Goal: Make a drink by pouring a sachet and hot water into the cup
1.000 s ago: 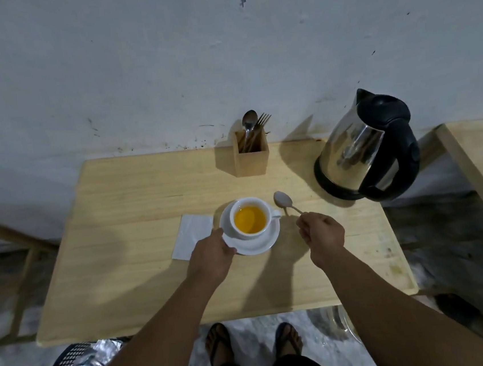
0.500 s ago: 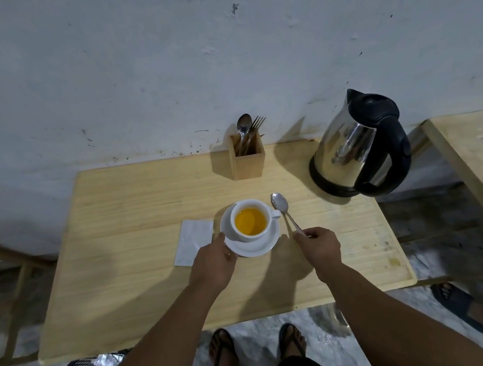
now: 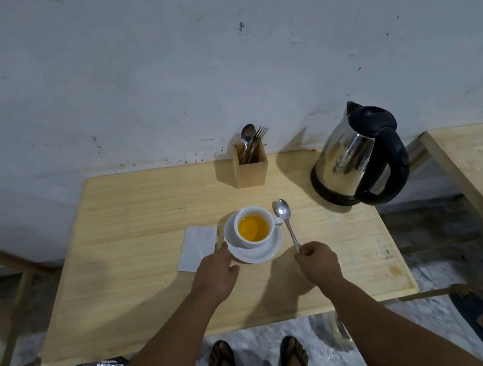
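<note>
Nearest the camera, two sandalled feet (image 3: pixel 257 360) stand on the floor below the counter (image 3: pixel 125 284) edge. The left hand (image 3: pixel 216 278) rests on the wooden counter, thumb and fingers pinching the near-left rim of the white saucer (image 3: pixel 263 250). The right hand (image 3: pixel 318 262) is closed on the handle end of a metal spoon (image 3: pixel 286 222) — its bowl lies face up just right of the cup's handle. The white cup (image 3: pixel 253 226) sits on the saucer, holding an orange-yellow drink. A white sachet (image 3: pixel 198 247) lies flat just left of the saucer. Farther back, a wooden cutlery holder (image 3: pixel 250 168) carries a spoon and fork; a steel electric kettle (image 3: pixel 356 154) with black handle stands at far right — near the wall (image 3: pixel 163 71).
</note>
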